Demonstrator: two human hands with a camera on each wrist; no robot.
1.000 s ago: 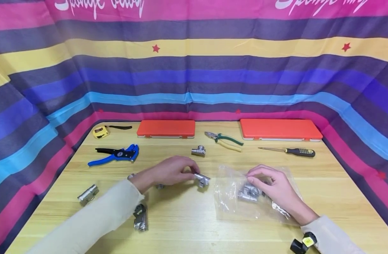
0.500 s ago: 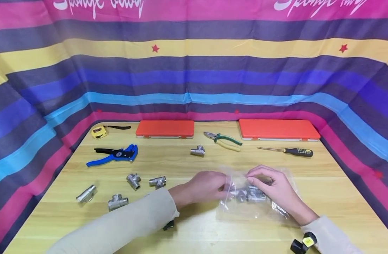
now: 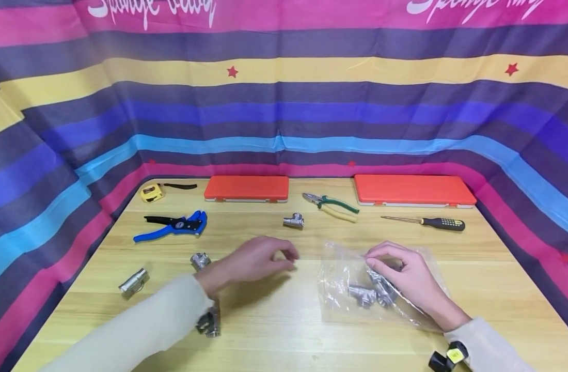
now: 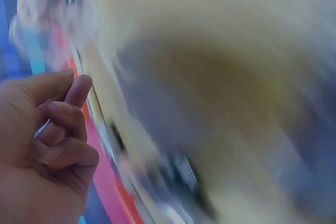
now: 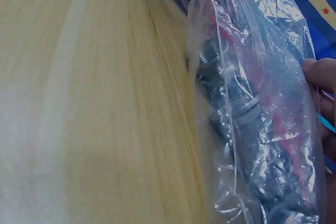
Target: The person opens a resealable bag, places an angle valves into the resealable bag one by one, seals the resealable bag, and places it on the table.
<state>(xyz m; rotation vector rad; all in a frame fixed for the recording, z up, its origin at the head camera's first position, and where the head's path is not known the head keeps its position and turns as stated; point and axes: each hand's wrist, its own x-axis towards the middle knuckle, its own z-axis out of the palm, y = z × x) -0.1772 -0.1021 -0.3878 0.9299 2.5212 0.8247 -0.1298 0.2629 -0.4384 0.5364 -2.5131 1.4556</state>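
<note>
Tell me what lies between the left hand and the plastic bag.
Only bare wooden table. In the head view nothing sits between the left hand and the clear plastic bag that the right hand pinches.

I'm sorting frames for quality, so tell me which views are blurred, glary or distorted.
Head view: sharp, evenly lit, backdrop stripes bowed by the wide lens, soft shadow under the left hand. Left wrist view: heavy motion blur, only the fingers are readable. Right wrist view: glare on the plastic bag obscures the fittings inside.
</note>
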